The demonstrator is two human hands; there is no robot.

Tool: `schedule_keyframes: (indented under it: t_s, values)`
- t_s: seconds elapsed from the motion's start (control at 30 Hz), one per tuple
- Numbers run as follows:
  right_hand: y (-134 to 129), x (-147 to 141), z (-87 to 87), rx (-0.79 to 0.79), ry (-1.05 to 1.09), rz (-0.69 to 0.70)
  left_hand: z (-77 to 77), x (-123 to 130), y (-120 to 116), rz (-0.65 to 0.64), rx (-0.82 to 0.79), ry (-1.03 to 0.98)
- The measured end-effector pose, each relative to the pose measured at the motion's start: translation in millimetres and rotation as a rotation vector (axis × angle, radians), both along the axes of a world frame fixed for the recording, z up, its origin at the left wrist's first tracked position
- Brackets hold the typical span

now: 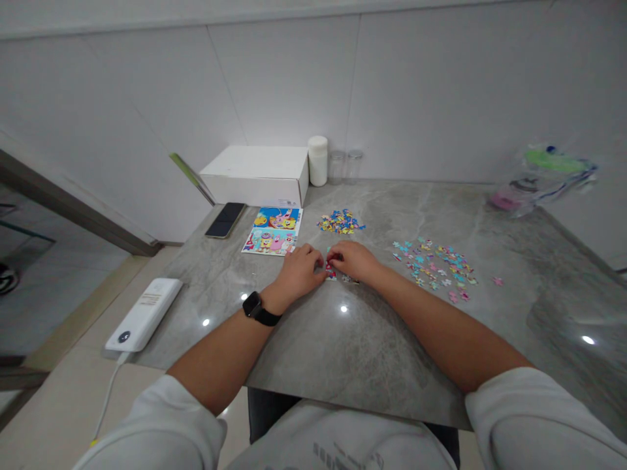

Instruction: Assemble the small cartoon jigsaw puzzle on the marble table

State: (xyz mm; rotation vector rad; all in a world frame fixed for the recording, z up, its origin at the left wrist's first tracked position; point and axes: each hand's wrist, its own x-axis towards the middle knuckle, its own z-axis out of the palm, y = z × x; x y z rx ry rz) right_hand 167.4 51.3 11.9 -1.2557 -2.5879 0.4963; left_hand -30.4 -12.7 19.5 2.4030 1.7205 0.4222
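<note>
My left hand (302, 269), a black watch (260, 308) on its wrist, rests on the table with fingers curled and thumb at the edge of a small strip of jigsaw pieces (332, 274). From the other side my right hand (356, 260) pinches at the same red and white pieces; its fingers hide part of them. A few more pieces lie partly under the right palm. Beyond the left hand is a picture card (272, 231) with cartoon figures. Loose puzzle pieces (434, 264) are spread to the right, and a yellow and blue heap of pieces (340, 222) lies behind the hands.
Toward the wall stand a white box (255, 175), a white bottle (318, 161) and two clear jars (353, 166). A phone (225, 220) lies at the left, and a white power bank (144, 314) with a cable is at the left edge. A plastic bag (541, 179) sits back right.
</note>
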Motion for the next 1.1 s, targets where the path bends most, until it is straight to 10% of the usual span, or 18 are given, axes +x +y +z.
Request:
schedule_keyframes:
  t_s: [1.1]
  values:
    - [12.7,26.5,20.3,0.078,0.266,-0.233,-6.6,-5.2,7.3,-0.086,-0.040,-0.119]
